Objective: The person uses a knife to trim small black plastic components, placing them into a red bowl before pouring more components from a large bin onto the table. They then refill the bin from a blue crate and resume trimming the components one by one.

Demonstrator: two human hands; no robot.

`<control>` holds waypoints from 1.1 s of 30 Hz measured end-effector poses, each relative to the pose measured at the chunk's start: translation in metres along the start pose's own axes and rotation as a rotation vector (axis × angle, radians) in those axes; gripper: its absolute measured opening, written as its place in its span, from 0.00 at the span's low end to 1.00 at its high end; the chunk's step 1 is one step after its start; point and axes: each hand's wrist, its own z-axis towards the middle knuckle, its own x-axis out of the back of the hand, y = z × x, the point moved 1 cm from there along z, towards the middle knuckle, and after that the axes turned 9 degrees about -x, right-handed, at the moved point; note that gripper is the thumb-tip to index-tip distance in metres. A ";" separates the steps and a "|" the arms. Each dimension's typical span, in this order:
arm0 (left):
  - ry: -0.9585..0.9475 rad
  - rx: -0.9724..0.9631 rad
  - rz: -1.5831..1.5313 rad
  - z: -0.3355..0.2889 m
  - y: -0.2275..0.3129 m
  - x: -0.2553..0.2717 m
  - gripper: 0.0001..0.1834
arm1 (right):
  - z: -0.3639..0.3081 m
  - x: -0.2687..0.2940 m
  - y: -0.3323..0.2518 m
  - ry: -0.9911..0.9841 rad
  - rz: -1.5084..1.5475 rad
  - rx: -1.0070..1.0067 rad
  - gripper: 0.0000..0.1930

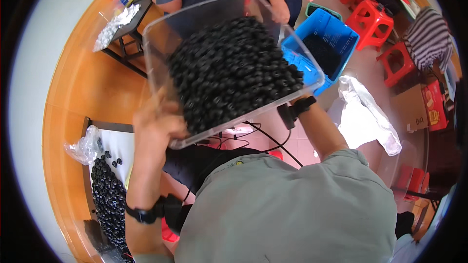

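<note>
A clear plastic bin (158,44), heaped with small black round pieces (234,68), is held up in front of me, tilted with its open top facing me. My left hand (160,122) is closed on the bin's near-left side, slightly blurred. My right hand (298,100) is under the near-right corner, bearing the bin; its fingers are hidden behind the bin. The pieces look like beads or caps with small openings; I cannot make out their exact kind. Black straps with small devices are around both my wrists.
More black pieces (108,199) lie on a white-topped table at lower left, beside a clear bag (85,147). Blue crates (331,31) stand ahead right, near red stools (369,23). A white sack (363,117) lies on the floor. Co-workers stand beyond the bin. Cables (273,143) hang below it.
</note>
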 end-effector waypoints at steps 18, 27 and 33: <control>-0.338 0.064 -0.007 0.162 -0.093 -0.091 0.43 | -0.020 0.062 -0.004 0.140 -0.089 -0.189 0.15; -0.509 -0.155 0.165 0.158 -0.093 -0.111 0.37 | -0.086 0.024 -0.012 0.302 -0.139 -0.133 0.15; -0.540 -0.069 0.178 0.164 -0.094 -0.108 0.38 | -0.076 0.005 -0.032 0.346 -0.150 -0.099 0.15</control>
